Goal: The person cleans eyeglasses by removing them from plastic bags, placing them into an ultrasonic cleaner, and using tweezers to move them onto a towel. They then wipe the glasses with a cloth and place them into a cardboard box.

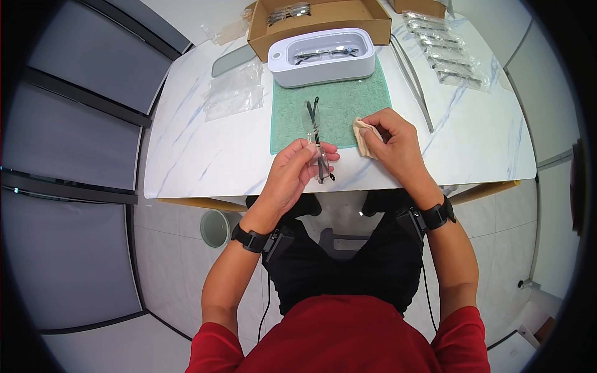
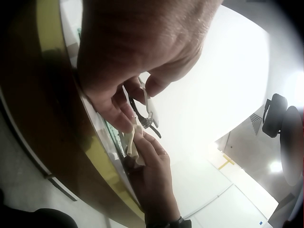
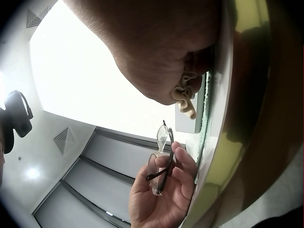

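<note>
My left hand pinches a pair of thin-framed glasses by one lens, the frame turned lengthwise above the table's front edge. In the right wrist view the glasses have dark temples crossing behind the lenses, and the left hand's fingers curl around them. To the right, my right hand grips a crumpled beige cloth, apart from the glasses. The cloth shows between the right hand's fingertips in the left wrist view, close below the left hand.
A green towel lies under a white cleaner tub holding glasses. Behind is a cardboard box with more glasses. Clear bags lie left; bagged glasses and a grey strip lie right. A bin stands on the floor.
</note>
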Motion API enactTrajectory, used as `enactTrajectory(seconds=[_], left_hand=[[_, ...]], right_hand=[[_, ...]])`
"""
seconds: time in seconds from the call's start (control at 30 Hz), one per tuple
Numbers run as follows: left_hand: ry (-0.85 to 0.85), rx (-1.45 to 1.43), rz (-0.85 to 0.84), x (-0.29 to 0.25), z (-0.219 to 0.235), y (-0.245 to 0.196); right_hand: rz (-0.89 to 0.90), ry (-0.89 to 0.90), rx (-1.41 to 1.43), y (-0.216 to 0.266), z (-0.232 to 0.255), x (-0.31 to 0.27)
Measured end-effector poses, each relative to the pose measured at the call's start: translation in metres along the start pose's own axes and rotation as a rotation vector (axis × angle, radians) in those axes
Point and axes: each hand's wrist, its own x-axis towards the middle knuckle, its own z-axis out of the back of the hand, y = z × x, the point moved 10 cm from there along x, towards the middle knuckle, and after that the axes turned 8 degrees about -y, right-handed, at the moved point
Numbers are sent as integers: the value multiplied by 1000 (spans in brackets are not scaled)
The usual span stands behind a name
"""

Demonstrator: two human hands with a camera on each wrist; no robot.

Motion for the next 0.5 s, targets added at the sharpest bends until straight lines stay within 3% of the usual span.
enactTrajectory(seconds=[0.5], left_hand=[[-9,-4,0,0,1,0]], right_hand=[[2,-44,41,0,2,0]])
